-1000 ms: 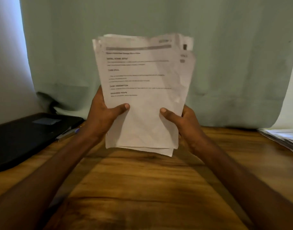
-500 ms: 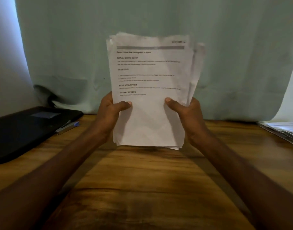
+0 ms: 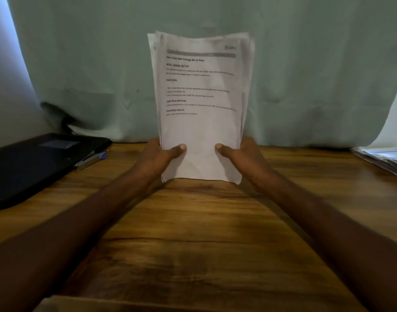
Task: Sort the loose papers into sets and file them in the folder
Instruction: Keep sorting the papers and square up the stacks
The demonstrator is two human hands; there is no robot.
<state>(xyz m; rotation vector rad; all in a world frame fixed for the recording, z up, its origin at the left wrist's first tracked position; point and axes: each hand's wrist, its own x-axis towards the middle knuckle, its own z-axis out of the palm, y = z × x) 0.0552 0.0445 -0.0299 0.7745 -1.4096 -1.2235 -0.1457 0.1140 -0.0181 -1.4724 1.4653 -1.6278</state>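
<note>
Head-worn view, forward-down, close over table [image 3: 193, 233]

A stack of white printed papers [image 3: 201, 109] stands upright on its bottom edge on the wooden table, printed face toward the camera, its sheets slightly uneven at the top and sides. A black folder [image 3: 35, 165] lies flat and closed at the table's left, well apart from the stack.

Both hands — left hand [image 3: 156, 157], right hand [image 3: 243, 156] — grip the upright papers [image 3: 201, 131] on the table [image 3: 193, 233].
</note>
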